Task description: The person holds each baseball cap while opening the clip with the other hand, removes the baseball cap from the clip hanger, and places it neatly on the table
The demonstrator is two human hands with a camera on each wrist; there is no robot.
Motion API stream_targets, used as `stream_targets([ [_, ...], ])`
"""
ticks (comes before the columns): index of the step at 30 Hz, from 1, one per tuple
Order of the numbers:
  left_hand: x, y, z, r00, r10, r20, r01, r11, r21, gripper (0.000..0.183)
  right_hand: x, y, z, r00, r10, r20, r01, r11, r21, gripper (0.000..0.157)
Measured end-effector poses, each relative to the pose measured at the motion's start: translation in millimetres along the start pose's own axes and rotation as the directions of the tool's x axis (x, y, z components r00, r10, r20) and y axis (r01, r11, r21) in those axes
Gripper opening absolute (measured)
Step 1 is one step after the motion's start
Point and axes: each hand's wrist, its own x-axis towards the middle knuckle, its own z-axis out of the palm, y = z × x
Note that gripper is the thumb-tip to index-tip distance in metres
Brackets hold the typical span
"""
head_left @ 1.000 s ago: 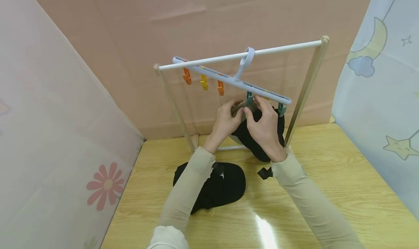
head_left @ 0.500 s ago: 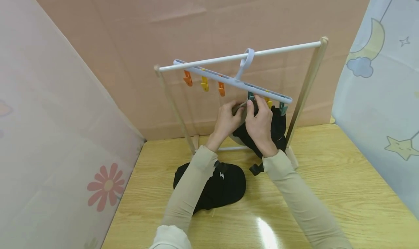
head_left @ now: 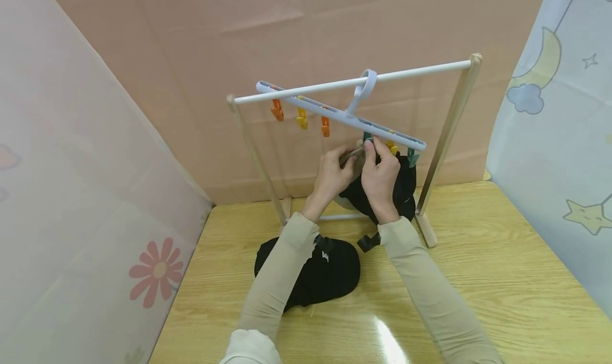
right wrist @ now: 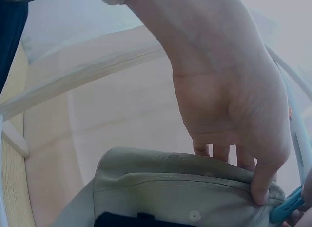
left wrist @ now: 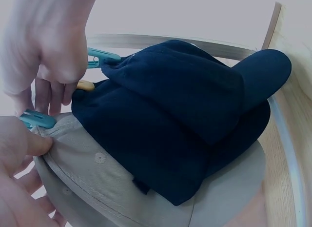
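Note:
My left hand (head_left: 332, 174) pinches the edge of a grey-beige cap (left wrist: 92, 173), thumb on the near side and fingers behind. With thumb and fingers, my right hand (head_left: 381, 178) grips a teal clothespin (left wrist: 41, 120) on the pale hanger (head_left: 334, 112). In the left wrist view this clothespin sits right at the cap's edge, beside my left thumb. Two dark caps hang further right: one cap (left wrist: 126, 124) from a yellow clip (left wrist: 86, 85), the other cap (left wrist: 170, 75) from a teal clip (left wrist: 102, 57). My hands partly hide the grey-beige cap in the head view.
The hanger hooks over the white bar (head_left: 306, 89) of a wooden rack (head_left: 449, 135). Orange and yellow clips (head_left: 302, 120) hang on its left half. Another black cap (head_left: 330, 279) lies on the wooden table (head_left: 478, 279) under my left forearm. Printed cloth walls stand around.
My right wrist and forearm have swung left, and the right thumb has come up onto the teal clothespin. The yellow clip now shows beside that hand. My left hand stays nearly still at the cap.

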Motion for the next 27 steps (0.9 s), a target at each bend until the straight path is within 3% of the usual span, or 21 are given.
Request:
stream_targets([
  [15, -0.1, 2.6, 1.1, 0.999, 0.005, -0.032, -0.005, 1.000, -0.007, 0.019, 3.7, -5.1, 6.0, 0.981, 0.176, -0.086, -0.155, 0.965, 0.213, 0.027],
  [27, -2.2, 2.6, -1.1, 1.000, 0.015, -0.026, -0.015, 0.999, -0.029, 0.019, 2.9, -6.3, 11.6, 0.963, 0.209, -0.171, -0.156, 0.947, 0.280, 0.023],
])
